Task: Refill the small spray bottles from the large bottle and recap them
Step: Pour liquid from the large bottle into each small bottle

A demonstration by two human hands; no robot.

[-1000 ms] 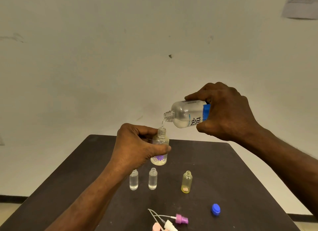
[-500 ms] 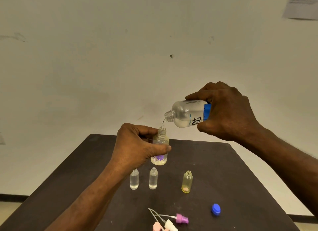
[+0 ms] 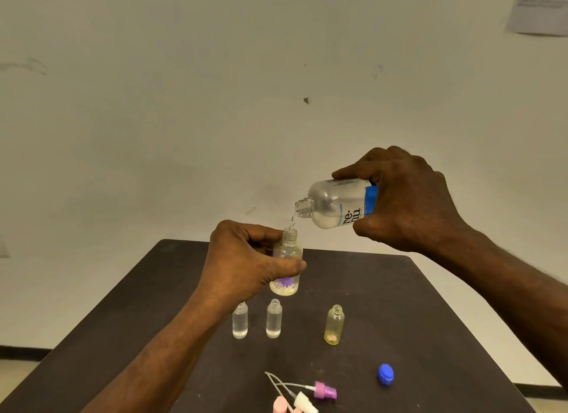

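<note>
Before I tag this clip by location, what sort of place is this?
Probably a plain indoor room used as a makeshift workspace: a bare off-white wall, a paper sheet stuck on it, and one dark table holding the bottles.

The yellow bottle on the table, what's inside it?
The yellow bottle stands uncapped; a pale pinkish patch shows at its bottom. Whether that is liquid, residue or a mark on the base cannot be told through the tinted wall.

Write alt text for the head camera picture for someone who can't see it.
The right hand tips a large clear blue-labelled bottle, pouring into a small flower-printed bottle held by the left hand over a dark table. Three small uncapped bottles, spray tops and a blue cap sit nearer.
</note>
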